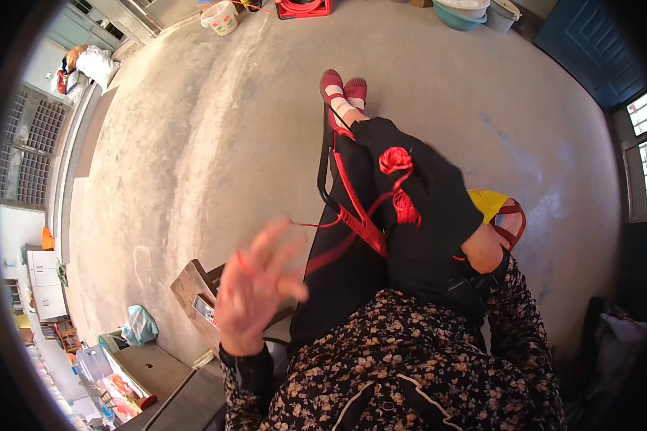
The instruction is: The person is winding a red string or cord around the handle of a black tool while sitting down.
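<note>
My left hand [255, 287], smeared by motion, is raised left of my thighs. A thin red cord [316, 225] runs from its fingertips to a red braided piece [363, 228] on my lap. Red also shows round its fingers, which look partly spread. The braided piece has a long red strip reaching toward my feet, and a black strap [324, 169] curves beside it. Two red cord bundles [395, 160] lie on my raised right leg, linked by a strand. My right hand [484, 249] is beside that leg, its fingers hidden behind the knee.
A yellow item [487, 204] and a red-rimmed basket [510, 221] sit beyond my right knee. At my left stands a wooden stool [194, 287] with a phone-like object [204, 309] on it. Basins [461, 16] and a bucket [220, 19] stand along the far side.
</note>
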A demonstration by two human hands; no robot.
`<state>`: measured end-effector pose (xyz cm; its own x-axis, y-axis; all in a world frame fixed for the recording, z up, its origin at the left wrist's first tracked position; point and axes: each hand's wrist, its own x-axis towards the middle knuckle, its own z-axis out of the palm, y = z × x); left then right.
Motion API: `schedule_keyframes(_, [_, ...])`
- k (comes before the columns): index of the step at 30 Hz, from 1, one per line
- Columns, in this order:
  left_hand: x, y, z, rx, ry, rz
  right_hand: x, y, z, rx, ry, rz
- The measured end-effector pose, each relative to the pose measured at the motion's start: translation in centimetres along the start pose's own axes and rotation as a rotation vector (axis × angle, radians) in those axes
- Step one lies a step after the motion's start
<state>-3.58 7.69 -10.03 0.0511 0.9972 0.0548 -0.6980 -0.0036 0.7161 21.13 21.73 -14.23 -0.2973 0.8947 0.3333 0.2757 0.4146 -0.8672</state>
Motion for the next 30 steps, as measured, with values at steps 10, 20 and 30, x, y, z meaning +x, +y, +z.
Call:
schedule_keyframes(10, [6.7, -8.2, -6.3, 0.470, 0.188, -0.280, 0.2, 2.5, 6.9, 0.168, -0.271, 0.260])
schedule_keyframes(20, [4.9, -5.4, -4.6, 0.247, 0.258, -0.459, 0.7, -0.2, 2.8, 0.133, -0.181, 0.195])
schedule_keyframes(30, [3.2, -8.1, -4.4, 0.935, -0.055, -0.044, -2.5, 4.0, 4.0, 0.621, -0.295, 0.433])
